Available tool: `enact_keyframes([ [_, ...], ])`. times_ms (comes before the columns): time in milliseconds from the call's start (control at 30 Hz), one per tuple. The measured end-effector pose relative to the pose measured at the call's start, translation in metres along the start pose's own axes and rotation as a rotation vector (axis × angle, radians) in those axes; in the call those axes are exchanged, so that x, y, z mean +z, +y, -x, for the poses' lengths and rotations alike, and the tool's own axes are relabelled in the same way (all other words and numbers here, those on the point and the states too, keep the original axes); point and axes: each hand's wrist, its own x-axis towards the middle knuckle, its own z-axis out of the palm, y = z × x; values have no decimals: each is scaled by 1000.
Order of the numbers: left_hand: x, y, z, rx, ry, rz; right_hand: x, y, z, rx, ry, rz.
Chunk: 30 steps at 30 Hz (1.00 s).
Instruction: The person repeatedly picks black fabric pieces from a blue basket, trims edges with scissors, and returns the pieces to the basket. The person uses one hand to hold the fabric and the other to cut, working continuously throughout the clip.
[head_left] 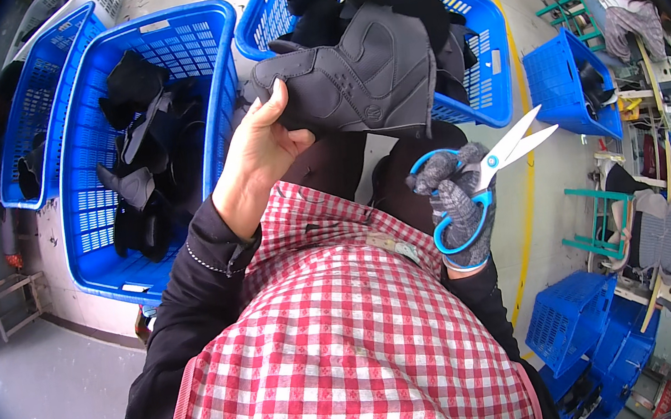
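Pinched between the thumb and fingers of my bare left hand (259,148) is a black stitched boot upper (357,81), its broad side facing me. The fingers behind it are hidden. On my right hand (460,202) is a grey knit glove, its fingers through the blue handle loops of a pair of scissors (495,161). The white blades are spread apart and point up and right, away from the upper. A blue basket (496,102) stands just behind the upper, with more black pieces (320,19) heaped in it.
At the left, another blue basket (213,99) holds several black uppers (144,183), with a narrower blue basket (46,103) beside it. Blue crates (563,324) and green stools (597,223) stand on the right beyond a yellow floor line (529,228). People (633,9) sit at workbenches there.
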Motion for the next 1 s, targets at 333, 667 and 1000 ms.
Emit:
enact_keyframes([
  [333,-11,-1,2,128,-193,-31,-6,2,11,-13,0,208],
  [667,-23,-10,5,462,-266,-390,-6,2,9,-51,29,191],
  [1000,-4,-31,27,1071,-401,-1218,0,4,3,-35,174,104],
])
